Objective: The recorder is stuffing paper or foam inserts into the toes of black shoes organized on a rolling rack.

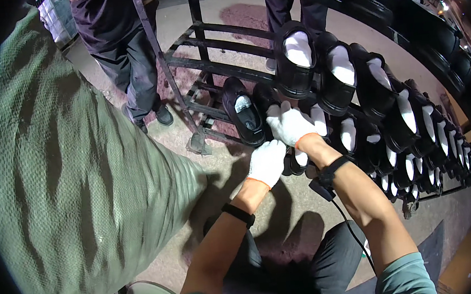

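Note:
My right hand [291,124], in a white glove with an orange cuff, closes on the near end of a black shoe [265,96] on the lower part of a black metal rack [231,68]. My left hand [267,162], gloved the same way, is closed just below it, its fingertips at that same end; the gloves hide much of the shoe. Just left stands another black shoe [243,112], its dark insole and a white piece inside showing. Above my right hand, on a higher bar, rests a black shoe [295,59] with white stuffing.
Rows of black shoes [405,116] with white stuffing fill the rack to the right. A large green woven sack [85,173] bulges along my left. Beyond it a person in dark clothes [124,50] stands; another person's legs [296,11] show behind the rack. A cable [347,221] hangs along my right forearm.

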Available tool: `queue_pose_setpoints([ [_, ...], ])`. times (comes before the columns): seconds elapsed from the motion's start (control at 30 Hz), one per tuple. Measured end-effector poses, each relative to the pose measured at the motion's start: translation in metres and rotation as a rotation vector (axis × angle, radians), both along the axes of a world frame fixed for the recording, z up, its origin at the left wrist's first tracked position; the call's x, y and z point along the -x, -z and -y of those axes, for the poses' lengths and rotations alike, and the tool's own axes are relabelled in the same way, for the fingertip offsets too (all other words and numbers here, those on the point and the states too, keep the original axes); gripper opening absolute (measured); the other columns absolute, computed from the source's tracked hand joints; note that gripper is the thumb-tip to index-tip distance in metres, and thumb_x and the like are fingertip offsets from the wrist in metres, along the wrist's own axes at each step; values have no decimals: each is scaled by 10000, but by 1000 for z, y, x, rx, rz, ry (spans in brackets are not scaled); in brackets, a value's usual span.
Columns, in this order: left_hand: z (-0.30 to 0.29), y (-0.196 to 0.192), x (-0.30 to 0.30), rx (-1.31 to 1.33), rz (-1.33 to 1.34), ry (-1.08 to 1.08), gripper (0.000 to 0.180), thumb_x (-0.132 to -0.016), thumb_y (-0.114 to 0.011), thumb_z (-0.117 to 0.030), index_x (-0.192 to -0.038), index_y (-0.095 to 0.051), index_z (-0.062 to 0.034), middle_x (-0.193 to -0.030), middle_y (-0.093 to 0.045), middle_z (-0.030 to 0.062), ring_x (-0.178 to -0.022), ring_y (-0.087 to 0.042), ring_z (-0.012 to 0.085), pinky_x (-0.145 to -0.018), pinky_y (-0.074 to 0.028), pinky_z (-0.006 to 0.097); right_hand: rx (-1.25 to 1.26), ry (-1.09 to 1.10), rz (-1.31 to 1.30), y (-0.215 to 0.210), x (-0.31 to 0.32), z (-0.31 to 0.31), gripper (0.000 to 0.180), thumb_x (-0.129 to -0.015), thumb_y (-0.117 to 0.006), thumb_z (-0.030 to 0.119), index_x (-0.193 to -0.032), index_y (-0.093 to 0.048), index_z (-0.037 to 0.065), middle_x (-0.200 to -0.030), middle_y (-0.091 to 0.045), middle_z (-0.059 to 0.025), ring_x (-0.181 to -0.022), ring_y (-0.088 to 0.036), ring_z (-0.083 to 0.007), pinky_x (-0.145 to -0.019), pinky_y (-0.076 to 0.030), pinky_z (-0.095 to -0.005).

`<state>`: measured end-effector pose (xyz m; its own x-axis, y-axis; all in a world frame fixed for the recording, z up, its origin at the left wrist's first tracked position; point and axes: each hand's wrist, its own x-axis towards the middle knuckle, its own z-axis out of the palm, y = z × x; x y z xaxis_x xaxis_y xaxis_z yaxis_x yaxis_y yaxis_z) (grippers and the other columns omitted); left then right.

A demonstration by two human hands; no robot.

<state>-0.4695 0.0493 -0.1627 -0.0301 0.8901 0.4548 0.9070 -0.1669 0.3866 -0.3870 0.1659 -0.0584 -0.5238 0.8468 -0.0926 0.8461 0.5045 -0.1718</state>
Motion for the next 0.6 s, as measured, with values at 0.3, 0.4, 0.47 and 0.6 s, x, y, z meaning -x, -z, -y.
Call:
queue_pose_setpoints([
  [0.3, -4, -4, 13, -43, -26, 156, 73, -904, -624, -72, -972, -647, -57, -933, -650, 134, -954, -669, 337, -847, -569, 447, 73, -37, -323, -11, -12, 14, 261, -995, -692, 286, -1159, -753, 91, -1050, -783, -207, -1013, -761, -396, -855, -583, -479],
  [0.4, -7, -9, 1, -68, 37, 112, 118, -908, -608, -42, -1017, -652, -49, -940, -664, 137, -946, -665, 343, -847, -565, 455, 207, 67, -329, 22, -26, -18, 303, -1048, -596, 319, -1232, -760, 143, -1144, -791, -190, -1076, -758, -385, -905, -577, -467],
  [0.47, -15, -17, -7, -42, 51, 138, 170, -922, -611, -46, -1089, -646, -48, -958, -680, 155, -937, -665, 364, -847, -563, 470, 198, 63, -358, 33, -42, -38, 422, -1084, -489, 411, -1265, -763, 146, -1224, -785, -190, -1148, -743, -390, -966, -562, -465],
  [0.6, -25, -14, 7, -46, 29, 121, 282, -959, -616, -72, -1237, -613, -27, -1031, -693, 214, -988, -666, 428, -878, -564, 506, -28, 100, -64, 2, -31, -21, 478, -1081, -422, 354, -1209, -742, 23, -1271, -757, -233, -1183, -724, -428, -1030, -553, -506],
])
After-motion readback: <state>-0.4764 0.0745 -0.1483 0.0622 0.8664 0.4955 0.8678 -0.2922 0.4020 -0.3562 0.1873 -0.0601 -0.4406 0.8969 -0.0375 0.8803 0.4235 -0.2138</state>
